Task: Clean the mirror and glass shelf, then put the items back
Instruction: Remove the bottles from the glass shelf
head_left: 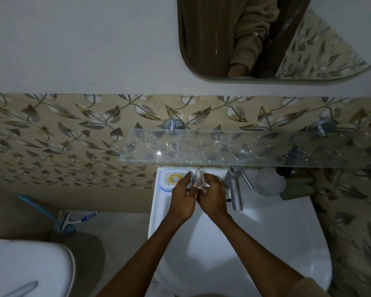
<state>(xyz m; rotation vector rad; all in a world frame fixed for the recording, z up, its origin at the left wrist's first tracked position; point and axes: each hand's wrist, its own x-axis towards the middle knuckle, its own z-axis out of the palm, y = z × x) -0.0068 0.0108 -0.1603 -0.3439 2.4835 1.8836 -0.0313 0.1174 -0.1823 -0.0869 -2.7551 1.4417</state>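
The glass shelf [201,146] is bare, fixed to the tiled wall on two metal brackets. Above it hangs the mirror [266,39], which reflects a sleeve and a hand. Below the shelf, over the back rim of the white basin [266,221], both hands meet around a small pale object [198,179] that stands up between them. My left hand [183,198] holds it from the left with curled fingers. From the right, my right hand [212,196] grips it. What the object is cannot be made out.
A soap dish [169,177] with a yellow soap sits at the basin's left rear corner. The steel tap [235,189] stands just right of my hands. A clear cup [268,181] and green items [298,187] lie on the right rim. A toilet lid [28,269] is lower left.
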